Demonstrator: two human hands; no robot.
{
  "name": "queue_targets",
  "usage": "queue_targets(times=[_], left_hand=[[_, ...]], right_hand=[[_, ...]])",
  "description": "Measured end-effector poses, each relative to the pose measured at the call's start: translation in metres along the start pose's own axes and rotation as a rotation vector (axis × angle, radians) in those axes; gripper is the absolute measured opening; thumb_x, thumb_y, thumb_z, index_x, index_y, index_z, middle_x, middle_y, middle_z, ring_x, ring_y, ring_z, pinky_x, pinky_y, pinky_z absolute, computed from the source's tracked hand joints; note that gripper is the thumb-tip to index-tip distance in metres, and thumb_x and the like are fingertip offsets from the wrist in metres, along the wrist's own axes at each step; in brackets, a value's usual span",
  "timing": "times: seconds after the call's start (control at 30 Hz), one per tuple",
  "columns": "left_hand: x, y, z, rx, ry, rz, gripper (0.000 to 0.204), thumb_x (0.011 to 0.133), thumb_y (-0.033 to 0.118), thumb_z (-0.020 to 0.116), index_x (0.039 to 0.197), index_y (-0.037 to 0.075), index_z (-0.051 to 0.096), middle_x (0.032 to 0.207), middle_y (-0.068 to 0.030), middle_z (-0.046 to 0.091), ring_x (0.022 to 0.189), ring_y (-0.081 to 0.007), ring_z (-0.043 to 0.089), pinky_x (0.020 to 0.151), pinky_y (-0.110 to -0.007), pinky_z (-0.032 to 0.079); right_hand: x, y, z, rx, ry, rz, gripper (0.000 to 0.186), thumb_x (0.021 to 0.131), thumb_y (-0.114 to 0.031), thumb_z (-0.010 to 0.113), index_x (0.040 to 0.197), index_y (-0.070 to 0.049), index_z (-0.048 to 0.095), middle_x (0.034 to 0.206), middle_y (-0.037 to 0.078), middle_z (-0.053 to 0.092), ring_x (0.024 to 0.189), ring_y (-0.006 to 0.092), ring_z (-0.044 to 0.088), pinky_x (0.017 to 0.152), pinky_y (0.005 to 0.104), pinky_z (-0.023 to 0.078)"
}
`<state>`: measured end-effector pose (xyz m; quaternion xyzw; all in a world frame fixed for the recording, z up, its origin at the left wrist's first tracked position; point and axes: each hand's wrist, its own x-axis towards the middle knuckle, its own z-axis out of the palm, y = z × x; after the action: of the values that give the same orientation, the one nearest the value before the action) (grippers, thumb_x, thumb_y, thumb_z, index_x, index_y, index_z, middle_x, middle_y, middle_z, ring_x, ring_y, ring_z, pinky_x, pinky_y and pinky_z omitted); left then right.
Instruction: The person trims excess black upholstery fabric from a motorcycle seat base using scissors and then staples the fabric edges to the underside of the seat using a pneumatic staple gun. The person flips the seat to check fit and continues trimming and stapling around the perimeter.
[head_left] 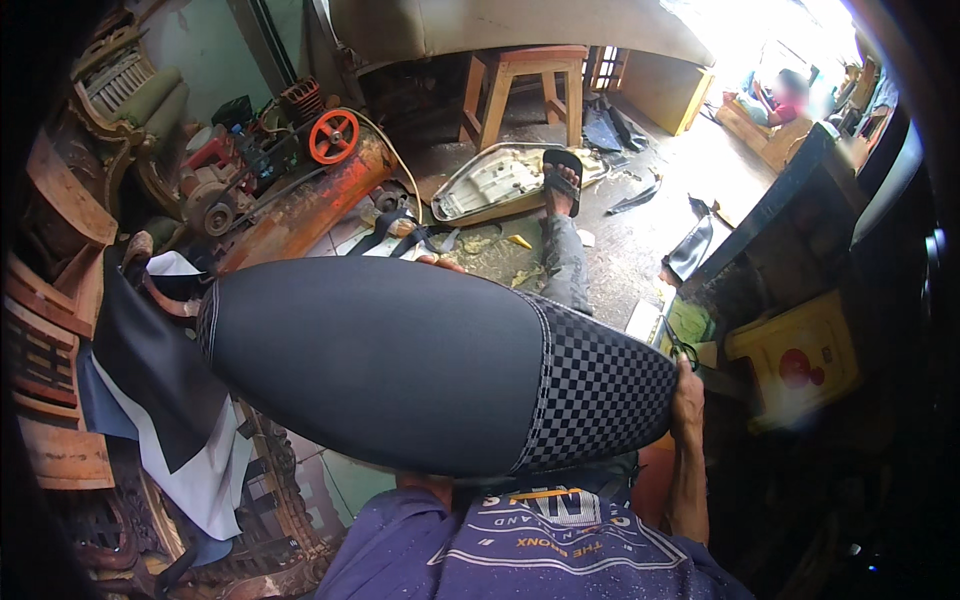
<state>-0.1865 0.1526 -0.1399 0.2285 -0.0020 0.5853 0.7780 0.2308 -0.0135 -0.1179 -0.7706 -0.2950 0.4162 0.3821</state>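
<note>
A long black motorcycle seat with a checkered rear section lies across my lap, filling the middle of the view. My right hand grips its checkered end at the right. My left hand is mostly hidden behind the seat's far edge; only fingertips show over the top, holding the seat. My outstretched leg and sandalled foot reach forward beyond the seat.
An orange air compressor with a red wheel stands at the left. A bare seat base lies on the floor ahead, near a wooden stool. Black and white cover sheets hang at the left. A yellow container sits at the right. Another person sits far back right.
</note>
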Motion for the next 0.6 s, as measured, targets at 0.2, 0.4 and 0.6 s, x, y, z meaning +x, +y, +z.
queue_targets(times=[0.2,0.4,0.6], left_hand=[[0.001,-0.029,-0.012,0.008,-0.027,-0.051,0.068,0.112,0.053,0.029,0.161,0.005,0.035,0.163,-0.0157,0.044,0.156,-0.0291,0.036,0.131,-0.051,0.028],[-0.007,-0.063,-0.017,0.278,-0.111,0.028,0.067,0.113,0.052,0.024,0.16,0.005,0.034,0.163,-0.0158,0.043,0.156,-0.0284,0.035,0.132,-0.051,0.027],[-0.023,-0.051,0.005,-0.237,-0.116,-0.054,0.063,0.114,0.046,0.03,0.159,0.002,0.036,0.163,-0.017,0.043,0.154,-0.027,0.039,0.13,-0.045,0.031]], right_hand=[[0.048,0.022,0.003,-0.194,0.176,-0.113,0.065,0.112,-0.053,0.045,0.114,0.007,0.071,0.097,0.015,0.075,0.093,0.0245,0.068,0.088,0.0405,0.051],[0.005,0.001,0.065,-0.653,-0.099,-0.464,0.067,0.113,-0.056,0.031,0.159,-0.009,0.047,0.162,0.017,0.049,0.155,0.036,0.036,0.127,0.0554,0.021],[-0.095,-0.137,0.168,-0.725,-0.299,-1.002,0.083,0.107,-0.056,0.049,0.166,-0.001,0.029,0.173,0.021,0.029,0.164,0.0347,0.019,0.128,0.0674,0.004]])
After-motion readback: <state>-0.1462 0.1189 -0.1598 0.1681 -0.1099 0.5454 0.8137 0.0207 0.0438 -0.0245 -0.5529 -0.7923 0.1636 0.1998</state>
